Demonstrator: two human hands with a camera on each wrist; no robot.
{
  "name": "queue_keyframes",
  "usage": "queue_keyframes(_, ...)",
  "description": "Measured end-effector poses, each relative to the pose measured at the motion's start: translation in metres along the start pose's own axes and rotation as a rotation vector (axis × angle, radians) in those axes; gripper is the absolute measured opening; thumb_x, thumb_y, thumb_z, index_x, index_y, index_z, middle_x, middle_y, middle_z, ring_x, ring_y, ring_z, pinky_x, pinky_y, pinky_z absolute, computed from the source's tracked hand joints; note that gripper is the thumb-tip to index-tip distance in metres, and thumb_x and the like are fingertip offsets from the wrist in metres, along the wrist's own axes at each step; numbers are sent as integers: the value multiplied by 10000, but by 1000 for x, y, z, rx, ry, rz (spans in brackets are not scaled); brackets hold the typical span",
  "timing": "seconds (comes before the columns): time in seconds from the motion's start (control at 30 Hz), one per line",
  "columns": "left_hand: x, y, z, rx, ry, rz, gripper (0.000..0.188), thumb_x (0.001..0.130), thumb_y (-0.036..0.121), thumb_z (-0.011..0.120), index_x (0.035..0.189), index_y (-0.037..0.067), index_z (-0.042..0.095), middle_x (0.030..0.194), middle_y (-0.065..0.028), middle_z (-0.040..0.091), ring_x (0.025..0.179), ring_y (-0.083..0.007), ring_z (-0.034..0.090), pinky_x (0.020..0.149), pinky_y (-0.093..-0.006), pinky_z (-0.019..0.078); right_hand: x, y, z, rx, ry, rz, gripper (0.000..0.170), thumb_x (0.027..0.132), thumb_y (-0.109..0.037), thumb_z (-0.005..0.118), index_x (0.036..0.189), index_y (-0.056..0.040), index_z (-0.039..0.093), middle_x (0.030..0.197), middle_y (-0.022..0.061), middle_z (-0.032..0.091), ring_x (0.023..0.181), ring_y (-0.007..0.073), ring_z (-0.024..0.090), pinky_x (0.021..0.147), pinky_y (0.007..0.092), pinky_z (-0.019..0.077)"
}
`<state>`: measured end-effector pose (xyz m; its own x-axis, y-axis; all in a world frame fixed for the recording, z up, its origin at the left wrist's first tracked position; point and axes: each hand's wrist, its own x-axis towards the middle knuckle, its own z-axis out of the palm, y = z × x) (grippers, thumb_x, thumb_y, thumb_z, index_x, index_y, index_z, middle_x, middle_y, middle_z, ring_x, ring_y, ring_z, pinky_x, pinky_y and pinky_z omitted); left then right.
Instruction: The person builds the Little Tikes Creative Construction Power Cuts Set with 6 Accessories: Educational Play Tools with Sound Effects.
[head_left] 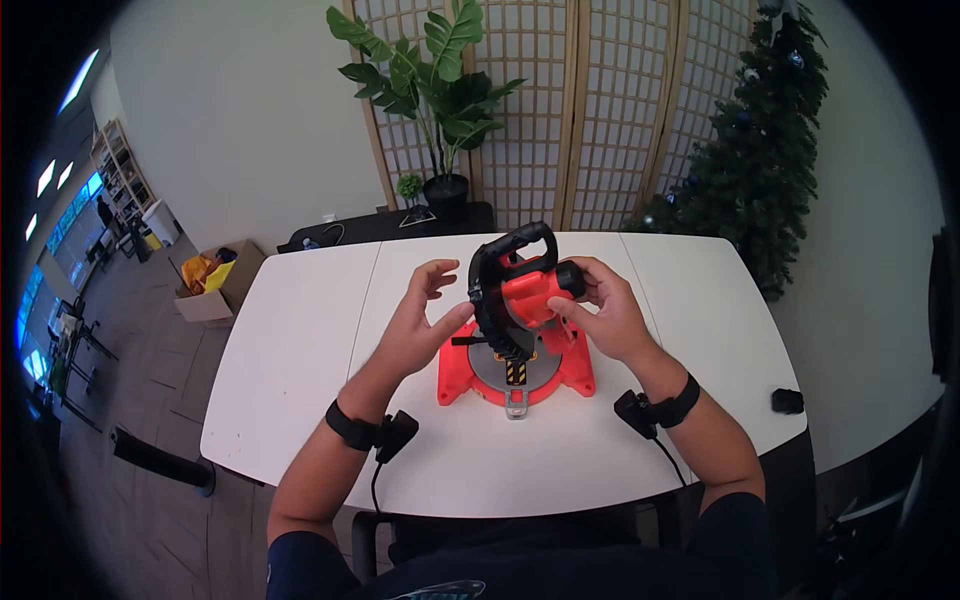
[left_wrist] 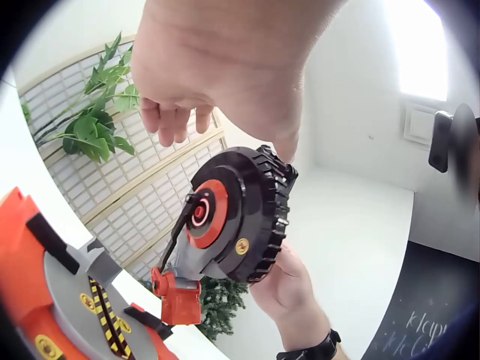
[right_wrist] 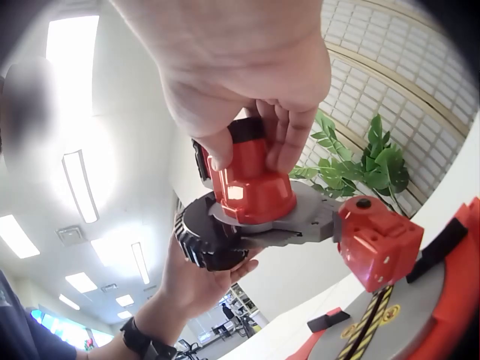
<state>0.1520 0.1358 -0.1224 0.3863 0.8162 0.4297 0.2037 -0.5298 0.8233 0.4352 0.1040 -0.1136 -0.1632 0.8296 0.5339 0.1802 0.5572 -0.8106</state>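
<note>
A red and black toy miter saw stands on the white table, its head raised above a red base with a grey round turntable. My right hand holds the red motor housing near its black end cap, thumb on one side and fingers on the other. At the black ridged blade guard, the thumb of my left hand touches the edge, while its other fingers stay loosely bent in the air. A black loop handle tops the saw head.
The white table spreads around the saw, with a small black object at its right edge. Behind are a potted plant, a folding screen and a decorated tree. A cardboard box sits left on the floor.
</note>
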Motion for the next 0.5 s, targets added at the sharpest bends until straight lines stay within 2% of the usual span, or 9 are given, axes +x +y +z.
queue_keyframes(0.03, -2, -2, 0, -8, -39, -50, 677, 937, 335, 682, 1437, 19, 354, 1462, -172, 446, 1370, -312, 457, 1125, -433, 351, 0, 1, -1, 50, -14, 59, 433, 893, -145, 766, 1222, 35, 550, 1055, 103, 687, 985, 166, 681, 908, 297, 550)
queue_keyframes(0.2, -9, -9, 5, -85, -170, -180, 680, 968, 336, 643, 1443, -26, 317, 1474, -241, 421, 1394, -341, 432, 1158, -430, 356, 0, 10, -3, 289, 34, 189, 375, 938, -160, 718, 1216, 9, 532, 1091, 104, 682, 1007, 168, 682, 932, 311, 553)
queue_keyframes(0.23, -11, -12, 6, -69, -222, -177, 603, 1004, 334, 546, 1456, 9, 312, 1478, -205, 419, 1383, -326, 433, 1160, -440, 352, 0, 11, -4, 362, 29, 225, 348, 956, -172, 698, 1207, -3, 527, 1101, 106, 682, 1014, 170, 683, 943, 316, 552)
queue_keyframes(0.37, -13, -4, 14, -14, -308, -307, 644, 973, 309, 634, 1455, -8, 348, 1445, -206, 471, 1356, -302, 469, 1145, -414, 377, -3, 11, -1, 480, 68, 309, 344, 968, -219, 680, 1229, -37, 548, 1128, 87, 687, 1011, 184, 688, 949, 339, 540)
queue_keyframes(0.43, -14, -4, 20, -33, -350, -323, 678, 928, 349, 726, 1383, -62, 436, 1283, -217, 620, 1219, -268, 605, 1080, -368, 446, -5, 11, 0, 598, 48, 364, 334, 975, -218, 676, 1198, -33, 510, 1138, 104, 681, 1046, 189, 683, 996, 352, 533)
queue_keyframes(0.47, -13, -6, 22, -33, -350, -323, 678, 928, 349, 726, 1383, -62, 436, 1283, -217, 620, 1219, -268, 605, 1080, -368, 446, -6, 12, 0, 598, 48, 364, 334, 975, -218, 676, 1198, -33, 510, 1138, 104, 681, 1046, 189, 683, 996, 352, 533)
queue_keyframes(0.5, -12, -8, 24, -115, -379, -385, 625, 929, 339, 728, 1340, -60, 479, 1199, -182, 666, 1141, -233, 642, 1046, -353, 468, -7, 12, 1, 641, 42, 357, 347, 975, -206, 674, 1221, -37, 496, 1169, 104, 668, 1082, 191, 669, 1017, 362, 524)
